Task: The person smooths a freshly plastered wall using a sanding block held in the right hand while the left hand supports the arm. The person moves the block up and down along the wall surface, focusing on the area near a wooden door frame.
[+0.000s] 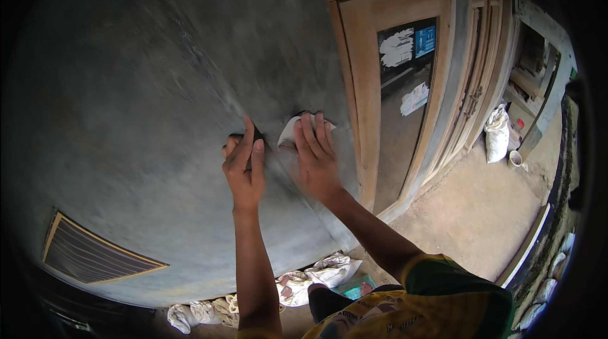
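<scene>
The right hand (315, 155) presses a white folded sheet (291, 130) flat against the grey plastered wall (139, 98), fingers spread and pointing up, just left of the wooden door frame (354, 98). The left hand (244, 165) pinches a small dark object (256, 142), its long axis unclear.

Under me the dusty floor (481, 212) carries crumpled sacks (320, 275) by my feet, a white bag (497, 135) near the doors – and a small cup (515, 159) beside it.
</scene>
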The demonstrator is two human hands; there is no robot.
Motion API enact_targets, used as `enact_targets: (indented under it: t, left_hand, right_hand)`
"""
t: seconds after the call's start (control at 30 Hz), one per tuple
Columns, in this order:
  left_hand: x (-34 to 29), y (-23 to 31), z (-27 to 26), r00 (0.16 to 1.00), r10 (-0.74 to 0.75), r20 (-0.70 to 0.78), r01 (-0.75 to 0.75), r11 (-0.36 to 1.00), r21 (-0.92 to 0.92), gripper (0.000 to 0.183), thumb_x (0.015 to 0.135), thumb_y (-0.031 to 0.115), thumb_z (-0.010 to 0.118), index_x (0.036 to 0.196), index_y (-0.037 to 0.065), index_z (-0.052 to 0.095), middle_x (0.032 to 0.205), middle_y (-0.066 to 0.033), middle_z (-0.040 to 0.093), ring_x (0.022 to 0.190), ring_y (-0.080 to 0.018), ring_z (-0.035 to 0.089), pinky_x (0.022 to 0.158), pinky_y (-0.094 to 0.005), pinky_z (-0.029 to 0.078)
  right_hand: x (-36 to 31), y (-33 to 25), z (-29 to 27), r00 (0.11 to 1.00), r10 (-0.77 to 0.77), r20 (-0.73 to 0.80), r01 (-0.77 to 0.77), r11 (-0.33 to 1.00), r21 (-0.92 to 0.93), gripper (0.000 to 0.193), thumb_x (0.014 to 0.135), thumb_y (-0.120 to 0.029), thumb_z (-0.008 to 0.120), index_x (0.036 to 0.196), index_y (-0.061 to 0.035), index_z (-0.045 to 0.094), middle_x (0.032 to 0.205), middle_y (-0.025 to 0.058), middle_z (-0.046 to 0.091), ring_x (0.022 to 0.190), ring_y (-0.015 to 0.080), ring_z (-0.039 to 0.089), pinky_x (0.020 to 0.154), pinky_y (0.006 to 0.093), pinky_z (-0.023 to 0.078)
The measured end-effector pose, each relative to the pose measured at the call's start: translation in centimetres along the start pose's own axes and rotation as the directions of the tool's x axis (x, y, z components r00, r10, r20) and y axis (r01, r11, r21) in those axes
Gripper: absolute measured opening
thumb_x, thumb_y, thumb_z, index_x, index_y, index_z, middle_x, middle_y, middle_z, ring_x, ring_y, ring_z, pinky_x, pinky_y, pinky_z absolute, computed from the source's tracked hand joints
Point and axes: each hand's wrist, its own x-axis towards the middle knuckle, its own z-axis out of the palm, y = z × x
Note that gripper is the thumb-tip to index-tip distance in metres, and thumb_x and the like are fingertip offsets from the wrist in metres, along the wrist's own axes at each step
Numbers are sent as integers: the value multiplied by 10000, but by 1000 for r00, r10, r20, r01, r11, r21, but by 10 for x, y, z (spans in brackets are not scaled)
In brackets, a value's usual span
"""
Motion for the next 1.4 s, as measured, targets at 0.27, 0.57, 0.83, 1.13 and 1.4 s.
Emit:
enact_targets:
  t: [0.27, 0.57, 0.83, 1.13, 1.4]
  left_hand:
    - [-1, -1, -2, 999, -33, 3, 33, 999, -16, 395, 1038, 194, 617, 1364, -27, 650, 681, -11, 516, 747, -135, 438, 821, -281, 340]
    - [-1, -1, -2, 999, -43, 11, 43, 999, -10, 399, 1035, 181, 614, 1377, -23, 641, 703, -5, 513, 744, -135, 433, 822, -282, 339]
    - [-2, -3, -5, 999, -35, 41, 36, 999, -25, 414, 1015, 160, 623, 1388, -18, 636, 719, -1, 462, 756, -133, 439, 834, -280, 334]
    - [-3, -3, -5, 996, -65, 59, 64, 998, 6, 421, 1012, 170, 627, 1390, -14, 636, 731, -5, 474, 767, -137, 442, 848, -277, 333]
    - [-2, -4, -5, 998, -44, 51, 45, 999, -7, 424, 1011, 169, 624, 1395, -12, 633, 731, -9, 483, 767, -144, 452, 845, -281, 340]
  right_hand:
    - [2, -19, 3, 992, -101, 72, 99, 994, 35, 601, 969, -66, 620, 1540, -5, 445, 1646, 158, 372, 1524, 430, 311, 1208, 561, 339]
    - [-4, -12, 7, 991, 133, -29, -129, 986, 108, 610, 983, -60, 604, 1560, -5, 415, 1658, 160, 349, 1525, 437, 304, 1219, 571, 315]
    - [20, 6, 2, 961, 268, -68, -261, 960, 98, 614, 1024, -54, 526, 1597, 18, 319, 1687, 199, 267, 1555, 477, 189, 1230, 569, 270]
    - [15, -5, -3, 997, -31, -75, 38, 995, 90, 627, 993, -42, 554, 1584, 15, 351, 1682, 177, 291, 1544, 455, 246, 1227, 592, 267]
    - [26, -6, -4, 996, -83, -33, 83, 997, 2, 601, 980, -53, 594, 1552, 2, 419, 1659, 154, 352, 1539, 416, 285, 1226, 545, 304]
